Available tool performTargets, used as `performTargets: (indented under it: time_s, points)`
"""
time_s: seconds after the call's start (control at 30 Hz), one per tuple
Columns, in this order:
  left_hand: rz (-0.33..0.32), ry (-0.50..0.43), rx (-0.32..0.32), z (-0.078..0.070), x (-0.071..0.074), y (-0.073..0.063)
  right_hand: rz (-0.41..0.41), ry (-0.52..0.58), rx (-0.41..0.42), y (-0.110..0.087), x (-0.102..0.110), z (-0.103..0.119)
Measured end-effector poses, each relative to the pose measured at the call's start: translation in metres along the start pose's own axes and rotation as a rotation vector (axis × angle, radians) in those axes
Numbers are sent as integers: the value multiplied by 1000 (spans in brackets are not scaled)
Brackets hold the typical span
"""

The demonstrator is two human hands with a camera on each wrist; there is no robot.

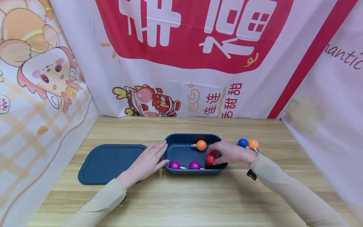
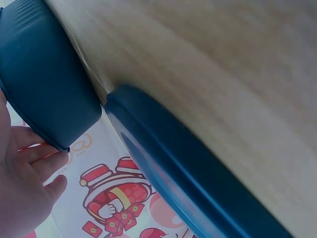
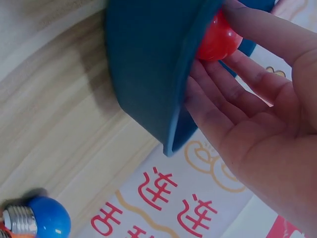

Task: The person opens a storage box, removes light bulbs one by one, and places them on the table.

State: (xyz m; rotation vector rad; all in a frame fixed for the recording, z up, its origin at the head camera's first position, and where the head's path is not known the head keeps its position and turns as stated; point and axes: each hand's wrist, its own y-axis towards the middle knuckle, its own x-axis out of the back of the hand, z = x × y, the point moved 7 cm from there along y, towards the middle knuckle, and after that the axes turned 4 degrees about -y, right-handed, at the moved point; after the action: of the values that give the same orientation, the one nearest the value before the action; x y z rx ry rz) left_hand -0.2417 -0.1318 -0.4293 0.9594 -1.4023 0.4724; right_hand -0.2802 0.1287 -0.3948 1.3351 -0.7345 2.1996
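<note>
A dark blue rectangular box [image 1: 181,172] stands on the table. Inside it lie an orange light bulb [image 1: 201,145] near the back wall and two purple light bulbs, one at the front left [image 1: 174,165] and one at front middle [image 1: 194,165]. At the box's right end my right hand [image 1: 224,152] holds a red light bulb [image 1: 211,159] between thumb and fingers, within the walls; its base is hidden. My left hand [image 1: 147,161] rests against the box's left rim with fingers extended. In the left wrist view the left fingers [image 2: 47,161] touch the rim.
The flat blue lid [image 1: 110,162] lies on the table left of the box, partly beneath the left hand. Right of the box are a blue bulb [image 1: 243,143] and another orange bulb [image 1: 253,144], behind the right wrist. Printed cloth walls [image 1: 181,94] bound the back and sides.
</note>
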Motion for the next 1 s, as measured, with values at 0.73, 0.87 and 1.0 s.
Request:
performTargets:
  time_s: [0.73, 0.87, 1.0]
  points:
    - [-5, -6, -3, -2, 2, 1, -156, 9, -19, -14, 28, -2]
    - [-10, -6, -5, -2, 2, 1, -204, 28, -47, -19, 36, -5]
    - [-9, -10, -3, -2, 1, 1, -248, 31, -62, -25, 42, -10]
